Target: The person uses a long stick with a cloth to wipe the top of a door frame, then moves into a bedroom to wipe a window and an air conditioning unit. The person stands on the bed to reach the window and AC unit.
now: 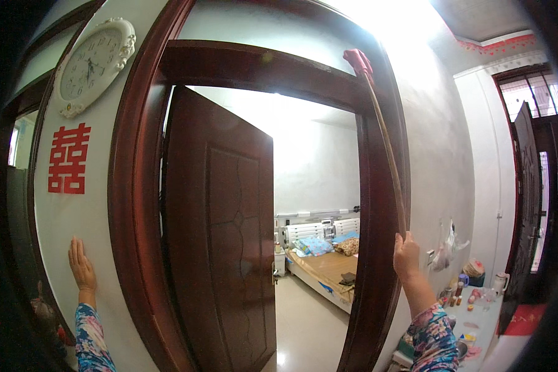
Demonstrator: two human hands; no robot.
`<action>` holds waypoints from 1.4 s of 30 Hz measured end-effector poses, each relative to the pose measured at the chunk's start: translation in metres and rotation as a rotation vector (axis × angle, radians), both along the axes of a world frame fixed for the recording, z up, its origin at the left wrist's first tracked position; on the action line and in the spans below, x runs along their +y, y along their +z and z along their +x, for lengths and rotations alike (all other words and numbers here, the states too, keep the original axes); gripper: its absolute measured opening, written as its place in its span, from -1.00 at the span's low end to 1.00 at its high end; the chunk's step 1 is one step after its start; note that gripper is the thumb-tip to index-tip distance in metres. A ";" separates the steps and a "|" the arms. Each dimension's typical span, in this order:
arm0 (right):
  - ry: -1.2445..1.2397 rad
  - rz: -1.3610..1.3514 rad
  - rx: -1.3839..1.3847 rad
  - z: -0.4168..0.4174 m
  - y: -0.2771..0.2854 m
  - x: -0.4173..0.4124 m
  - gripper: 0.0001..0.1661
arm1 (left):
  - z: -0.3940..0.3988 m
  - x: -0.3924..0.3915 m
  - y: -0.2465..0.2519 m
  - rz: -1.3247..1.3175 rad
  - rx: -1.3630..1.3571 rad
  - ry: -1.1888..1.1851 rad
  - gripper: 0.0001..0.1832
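Note:
My right hand (405, 255) grips the lower end of a long, thin wooden stick (387, 139). A reddish-pink cloth (358, 62) is wrapped around the stick's upper end. It sits at the top right of the doorway, by the corner of the dark brown wooden door frame (260, 63). On the left, my left hand (81, 267) is held flat with the fingers extended, against or just off the white wall (93, 223); contact cannot be told for certain. Nothing is in that hand.
A brown door (228, 218) stands ajar into a bedroom with a bed (318, 265). An oval clock (95, 67) and a red paper character (69, 158) are on the left wall. At lower right, a table (486, 321) carries bottles and a jug (501, 282). Plastic bags (444, 253) hang above it.

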State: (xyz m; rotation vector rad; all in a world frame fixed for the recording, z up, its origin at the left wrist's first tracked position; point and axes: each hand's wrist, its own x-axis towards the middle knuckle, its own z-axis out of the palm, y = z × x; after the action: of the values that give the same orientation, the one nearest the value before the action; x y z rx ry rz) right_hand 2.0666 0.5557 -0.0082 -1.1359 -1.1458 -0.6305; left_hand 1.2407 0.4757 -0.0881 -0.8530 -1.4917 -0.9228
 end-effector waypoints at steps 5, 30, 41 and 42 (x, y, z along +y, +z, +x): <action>0.172 -0.051 -0.005 -0.049 0.005 -0.011 -0.76 | -0.007 -0.001 -0.001 0.015 0.057 0.006 -0.47; 0.431 -0.221 -0.108 -0.183 0.020 -0.022 -0.70 | -0.003 -0.005 0.003 0.081 0.145 -0.073 -0.50; 0.314 -0.118 -0.050 -0.121 0.067 0.004 -0.60 | -0.006 0.000 0.001 0.102 0.158 -0.024 -0.49; 0.288 -0.111 -0.045 -0.115 0.073 0.007 -0.58 | -0.005 0.000 0.000 0.099 0.155 -0.020 -0.49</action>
State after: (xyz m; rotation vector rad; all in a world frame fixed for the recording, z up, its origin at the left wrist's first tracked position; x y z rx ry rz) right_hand 1.9518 0.5630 0.0643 -1.0280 -1.3658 -0.3750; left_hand 1.2353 0.4757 -0.0883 -0.8488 -1.2961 -0.9162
